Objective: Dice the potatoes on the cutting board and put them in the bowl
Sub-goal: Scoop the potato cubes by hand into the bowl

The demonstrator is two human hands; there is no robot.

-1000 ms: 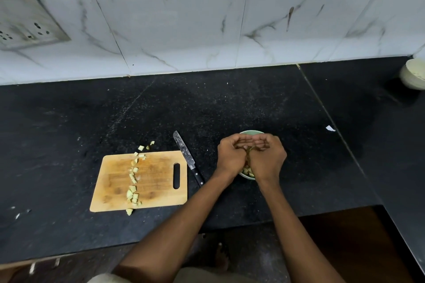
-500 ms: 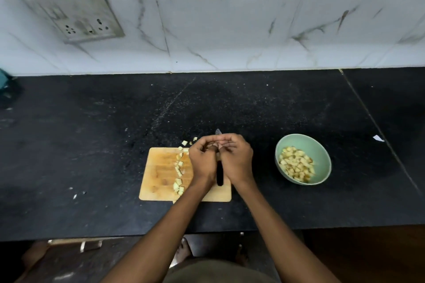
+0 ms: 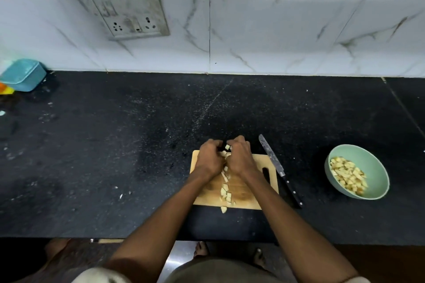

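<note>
Both hands now sit at the far end of the cutting board (image 3: 257, 193), the left hand (image 3: 208, 161) and right hand (image 3: 240, 159) side by side with fingers curled inward around the far end of the line of potato dice (image 3: 226, 192); each grip looks closed on a clutch of pieces, with one pale cube showing between the knuckles, though how much each hand holds is hidden. A second ago the same hands were together over the bowl (image 3: 377, 187), letting a load fall; half a second ago they were crossing back over the board. So one transfer is done and the next scoop is starting. The bowl stands well to the right of the board on the black table (image 3: 115, 156), already carrying a good heap of diced potato. What remains is a thin row running down the middle of the board toward the near edge, with one piece lying off the near edge on the table. The knife (image 3: 279, 171) lies untouched just right of the board, blade pointing far, so cutting appears finished and only gathering is left. My guess is one or two more trips will finish it, the stray piece included.
</note>
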